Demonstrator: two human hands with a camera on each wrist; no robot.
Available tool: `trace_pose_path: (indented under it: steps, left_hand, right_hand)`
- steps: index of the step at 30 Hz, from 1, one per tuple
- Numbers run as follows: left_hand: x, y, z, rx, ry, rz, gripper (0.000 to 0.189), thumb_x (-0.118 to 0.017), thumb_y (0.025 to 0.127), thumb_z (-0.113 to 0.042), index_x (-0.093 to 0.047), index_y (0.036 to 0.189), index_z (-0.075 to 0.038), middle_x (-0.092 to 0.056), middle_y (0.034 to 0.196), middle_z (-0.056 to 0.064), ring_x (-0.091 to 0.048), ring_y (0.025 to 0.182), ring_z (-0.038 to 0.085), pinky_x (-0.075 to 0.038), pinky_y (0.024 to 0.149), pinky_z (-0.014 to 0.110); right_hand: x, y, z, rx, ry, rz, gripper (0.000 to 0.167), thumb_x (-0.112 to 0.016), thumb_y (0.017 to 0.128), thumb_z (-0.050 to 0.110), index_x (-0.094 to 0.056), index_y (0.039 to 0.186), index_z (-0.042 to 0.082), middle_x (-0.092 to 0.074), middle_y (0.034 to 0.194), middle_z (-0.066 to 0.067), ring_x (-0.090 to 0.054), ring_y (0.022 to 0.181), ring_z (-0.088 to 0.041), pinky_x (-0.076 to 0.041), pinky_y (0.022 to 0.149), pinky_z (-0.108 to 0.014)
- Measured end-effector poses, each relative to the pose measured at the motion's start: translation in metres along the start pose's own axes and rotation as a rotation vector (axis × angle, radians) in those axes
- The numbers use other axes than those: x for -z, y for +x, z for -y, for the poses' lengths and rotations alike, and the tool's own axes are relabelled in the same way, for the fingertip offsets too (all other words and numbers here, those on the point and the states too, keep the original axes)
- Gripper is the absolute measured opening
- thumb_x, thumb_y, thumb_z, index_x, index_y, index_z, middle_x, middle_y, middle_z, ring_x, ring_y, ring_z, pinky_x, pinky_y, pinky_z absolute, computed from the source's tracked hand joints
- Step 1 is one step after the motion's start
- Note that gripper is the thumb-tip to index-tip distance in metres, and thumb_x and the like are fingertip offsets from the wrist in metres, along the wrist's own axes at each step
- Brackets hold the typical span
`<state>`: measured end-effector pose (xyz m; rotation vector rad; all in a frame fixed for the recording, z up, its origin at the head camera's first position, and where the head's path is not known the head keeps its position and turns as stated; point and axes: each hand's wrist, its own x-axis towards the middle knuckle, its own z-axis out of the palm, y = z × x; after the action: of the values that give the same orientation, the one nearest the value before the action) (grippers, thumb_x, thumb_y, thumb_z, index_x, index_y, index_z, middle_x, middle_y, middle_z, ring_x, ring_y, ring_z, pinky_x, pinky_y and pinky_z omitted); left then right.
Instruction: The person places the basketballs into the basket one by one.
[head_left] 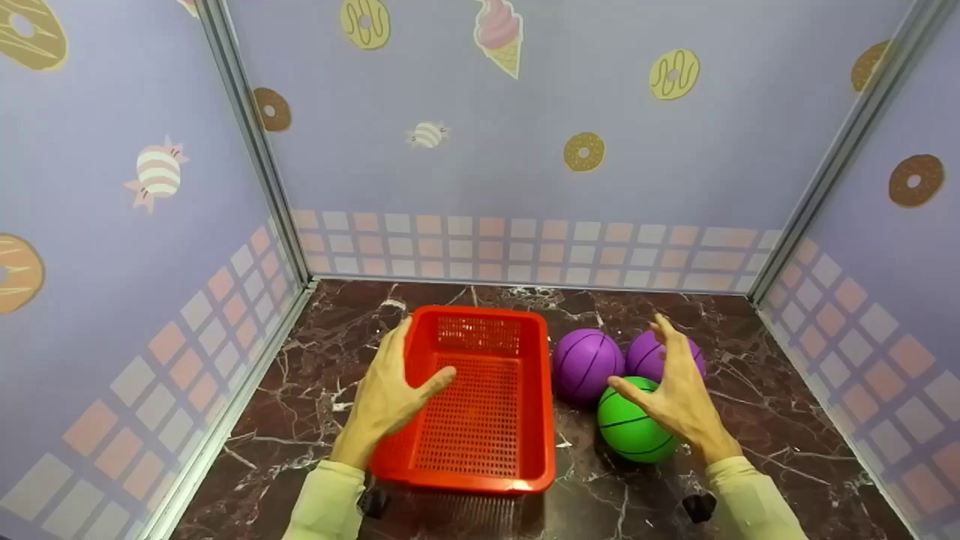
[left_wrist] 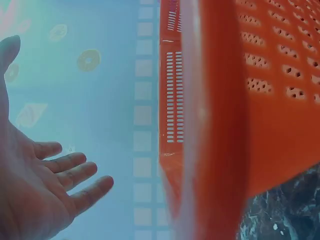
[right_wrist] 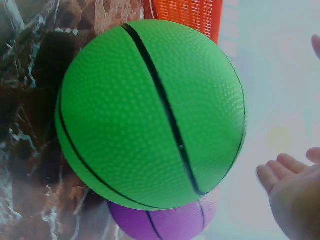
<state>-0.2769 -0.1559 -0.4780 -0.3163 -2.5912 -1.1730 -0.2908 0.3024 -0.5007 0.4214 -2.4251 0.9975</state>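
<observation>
A red plastic basket (head_left: 551,420) with perforated floor and walls stands on the dark marble-patterned surface. My left hand (head_left: 390,390) hovers over its left side, fingers extended and thumb apart, holding nothing; the left wrist view has the hand (left_wrist: 45,200) beside the basket rim (left_wrist: 215,120). To the right of the basket lie a green toy basketball (head_left: 637,424) and two purple ones, one purple ball (head_left: 587,365) nearest the basket and another purple ball (head_left: 643,356) behind the green. My right hand (head_left: 682,390), thumb spread from the fingers, overlaps the green ball in the head view and grips nothing.
A lilac back wall (head_left: 510,180) printed with sweets and a tile pattern closes off the far side. Similar panels rise at left (head_left: 97,247) and right (head_left: 892,300), joined by metal corner posts. Marble-patterned surface (head_left: 780,450) extends right of the balls.
</observation>
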Motion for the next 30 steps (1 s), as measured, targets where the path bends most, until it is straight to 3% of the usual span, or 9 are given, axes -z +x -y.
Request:
trace_pose_path:
  steps: [5, 11, 14, 18, 22, 30]
  left_hand:
    - [0.001, -0.007, 0.007, -0.065, -0.117, -0.059, 0.107, -0.085, 0.092, -0.056, -0.034, 0.175, -0.01, -0.045, 0.173, 0.017, -0.047, 0.156, 0.041, -0.039, 0.125, 0.071]
    - [0.0, -0.022, 0.02, -0.139, -0.167, -0.107, 0.098, -0.091, 0.089, -0.043, -0.046, 0.167, -0.005, -0.056, 0.165, 0.018, -0.058, 0.146, 0.042, -0.048, 0.122, 0.064]
    - [0.0, -0.034, 0.027, -0.141, -0.193, -0.116, 0.093, -0.092, 0.09, -0.038, -0.049, 0.166, -0.006, -0.058, 0.163, 0.016, -0.061, 0.143, 0.043, -0.05, 0.121, 0.061]
    - [-0.001, -0.053, 0.038, -0.12, -0.228, -0.145, 0.088, -0.094, 0.089, -0.031, -0.053, 0.164, -0.007, -0.061, 0.16, 0.012, -0.062, 0.142, 0.042, -0.051, 0.121, 0.054]
    - [-0.004, -0.067, 0.045, -0.093, -0.283, -0.162, 0.086, -0.096, 0.088, -0.023, -0.055, 0.162, -0.009, -0.063, 0.159, 0.013, -0.061, 0.145, 0.037, -0.05, 0.123, 0.044]
    - [-0.007, -0.077, 0.051, -0.078, -0.339, -0.162, 0.085, -0.095, 0.09, -0.017, -0.054, 0.163, -0.008, -0.06, 0.162, 0.014, -0.059, 0.147, 0.034, -0.049, 0.124, 0.049]
  right_hand:
    - [0.003, -0.005, -0.005, -0.043, 0.068, -0.06, 0.119, -0.103, 0.081, 0.033, -0.032, 0.172, 0.004, -0.052, 0.16, -0.022, -0.057, 0.141, -0.05, -0.049, 0.118, -0.066]
    - [0.004, -0.013, -0.01, -0.052, 0.071, -0.077, 0.115, -0.105, 0.08, 0.03, -0.037, 0.168, 0.0, -0.053, 0.16, -0.02, -0.056, 0.143, -0.045, -0.047, 0.121, -0.058]
    - [0.004, -0.017, -0.012, -0.052, 0.081, -0.08, 0.115, -0.105, 0.079, 0.028, -0.038, 0.168, 0.0, -0.054, 0.161, -0.02, -0.055, 0.146, -0.042, -0.043, 0.127, -0.036]
    - [0.005, -0.023, -0.013, -0.056, 0.108, -0.089, 0.112, -0.105, 0.079, 0.024, -0.039, 0.166, -0.002, -0.055, 0.16, -0.021, -0.053, 0.149, -0.042, -0.032, 0.122, -0.009]
    - [0.006, -0.027, -0.014, -0.067, 0.119, -0.106, 0.108, -0.105, 0.08, 0.022, -0.042, 0.164, -0.003, -0.056, 0.159, -0.021, -0.053, 0.149, -0.043, -0.03, 0.121, -0.006]
    - [0.007, -0.031, -0.014, -0.092, 0.125, -0.11, 0.103, -0.103, 0.083, 0.025, -0.044, 0.164, -0.001, -0.056, 0.161, -0.019, -0.051, 0.151, -0.041, -0.029, 0.12, -0.004]
